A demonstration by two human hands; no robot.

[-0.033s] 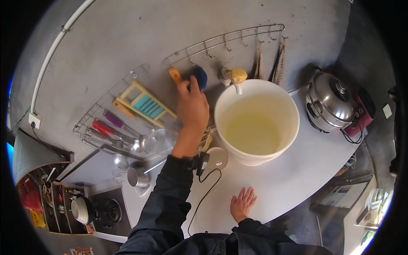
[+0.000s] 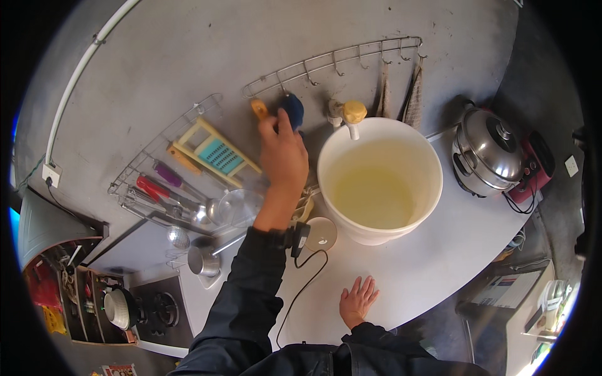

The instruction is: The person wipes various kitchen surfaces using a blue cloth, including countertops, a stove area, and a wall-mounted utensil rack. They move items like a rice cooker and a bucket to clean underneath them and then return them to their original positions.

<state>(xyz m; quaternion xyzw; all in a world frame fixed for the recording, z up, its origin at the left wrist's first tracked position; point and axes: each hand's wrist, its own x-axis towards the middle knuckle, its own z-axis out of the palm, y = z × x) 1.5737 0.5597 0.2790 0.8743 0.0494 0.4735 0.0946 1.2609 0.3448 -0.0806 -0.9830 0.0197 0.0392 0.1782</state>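
Note:
My left hand (image 2: 282, 131) is raised to the wall rack, fingers closed on a blue scrubber (image 2: 292, 109) below a hook; part of it is hidden by them. An orange wooden handle (image 2: 259, 109) hangs just left of the fingers. My right hand (image 2: 359, 299) lies open on the white counter (image 2: 414, 269), fingers spread. Right of my left hand stands a large white bucket (image 2: 329, 166) of pale yellowish liquid, under a tap with a yellow cap (image 2: 354, 111). A black cable (image 2: 313, 276) runs along the counter beside my left wrist.
Utensils and a yellow grater (image 2: 216, 151) sit on a wire rack at left, above a small steel pot (image 2: 204, 263). A gas hob (image 2: 164, 310) is at lower left. A lidded steel cooker (image 2: 486, 144) and a red appliance (image 2: 536, 163) stand at right. Towels (image 2: 414, 100) hang from hooks.
The fingertips of my left hand and the blue scrubber have shifted very slightly up and to the left. My right hand stays in place.

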